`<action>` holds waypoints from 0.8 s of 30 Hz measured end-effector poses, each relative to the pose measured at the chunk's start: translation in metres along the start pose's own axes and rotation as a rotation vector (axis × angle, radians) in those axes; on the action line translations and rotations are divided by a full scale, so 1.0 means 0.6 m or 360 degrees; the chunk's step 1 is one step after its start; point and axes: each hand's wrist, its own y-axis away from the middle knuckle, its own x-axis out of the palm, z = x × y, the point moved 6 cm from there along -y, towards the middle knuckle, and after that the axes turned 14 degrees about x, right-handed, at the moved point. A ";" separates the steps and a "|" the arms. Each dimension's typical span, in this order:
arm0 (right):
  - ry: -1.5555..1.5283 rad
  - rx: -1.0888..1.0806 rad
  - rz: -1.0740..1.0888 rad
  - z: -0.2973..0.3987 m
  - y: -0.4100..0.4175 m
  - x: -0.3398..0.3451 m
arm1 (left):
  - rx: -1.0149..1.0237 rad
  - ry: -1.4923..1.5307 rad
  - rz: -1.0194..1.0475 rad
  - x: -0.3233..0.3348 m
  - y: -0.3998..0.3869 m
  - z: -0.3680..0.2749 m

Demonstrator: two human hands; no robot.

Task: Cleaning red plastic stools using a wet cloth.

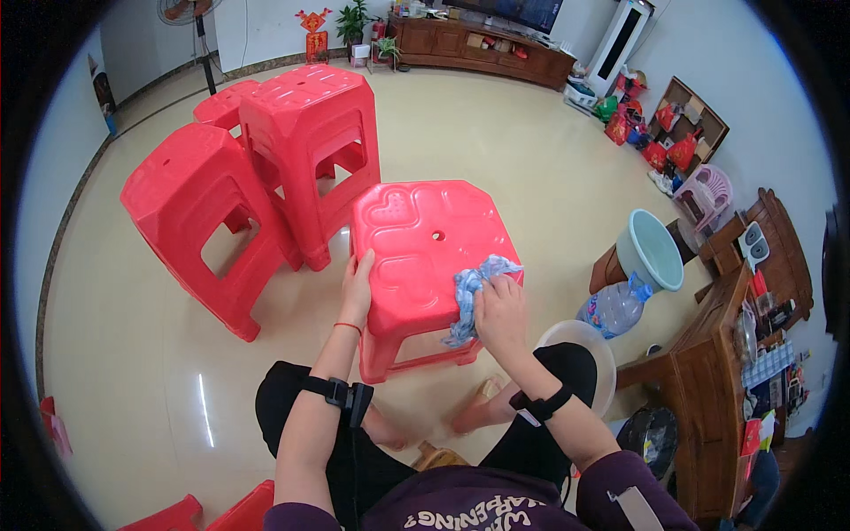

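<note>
A red plastic stool stands upright right before me, its moulded seat facing up with a small hole near the middle. My left hand rests against the seat's left edge, fingers along its side. My right hand grips a crumpled blue-and-white cloth at the seat's near right corner. Part of the cloth hangs over the edge, and some of it is hidden under the fingers.
More red plastic stools stand at the left, one close to the seat. At the right are a light-blue basin, a large plastic water bottle, a whitish tub by my knee and a wooden desk. Red plastic parts show at lower left.
</note>
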 end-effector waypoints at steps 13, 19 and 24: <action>-0.0028 -0.0081 0.0159 0.015 -0.038 0.039 | 0.0002 -0.0034 -0.0002 -0.006 -0.004 0.011; 0.0126 -0.0009 0.0261 -0.014 -0.086 0.091 | -0.0024 0.0007 0.0033 -0.007 -0.007 0.016; 0.0272 0.0132 0.0339 -0.062 -0.132 0.132 | -0.0024 0.0017 -0.0005 -0.005 -0.005 0.014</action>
